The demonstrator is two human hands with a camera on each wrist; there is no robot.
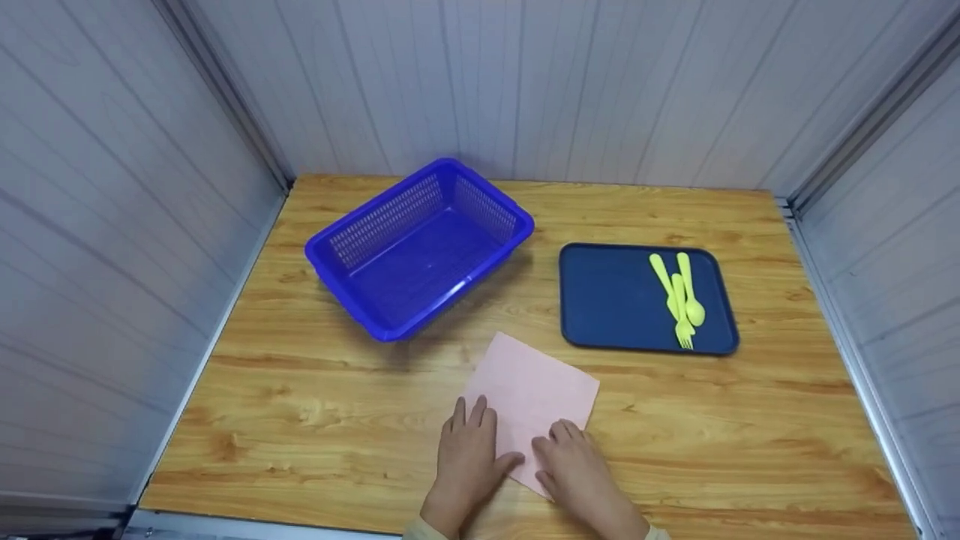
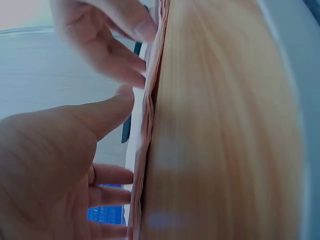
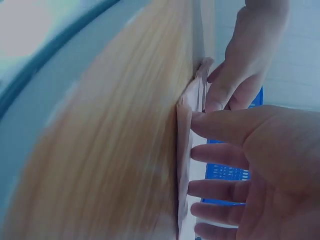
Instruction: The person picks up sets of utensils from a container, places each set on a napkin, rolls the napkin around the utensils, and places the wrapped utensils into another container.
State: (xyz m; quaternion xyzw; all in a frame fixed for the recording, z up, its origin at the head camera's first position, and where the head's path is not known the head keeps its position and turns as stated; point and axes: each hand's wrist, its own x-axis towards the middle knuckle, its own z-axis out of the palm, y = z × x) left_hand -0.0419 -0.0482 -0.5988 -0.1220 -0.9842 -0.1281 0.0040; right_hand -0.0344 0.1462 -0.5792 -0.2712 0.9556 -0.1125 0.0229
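Pink napkin on the wooden table

The pale pink napkin [image 1: 534,397] lies flat near the table's front edge, turned cornerwise like a diamond. It is a folded square, its layered edges showing in the wrist views, with both hands resting on its near corner.

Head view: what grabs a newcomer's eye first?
The bright blue basket at the table's far left, standing empty and angled. Next, the yellow-green cutlery lying together at the right side of the dark tray. Nearest the camera, the left hand and right hand rest flat on the near corner of a pink cloth on the wooden table.
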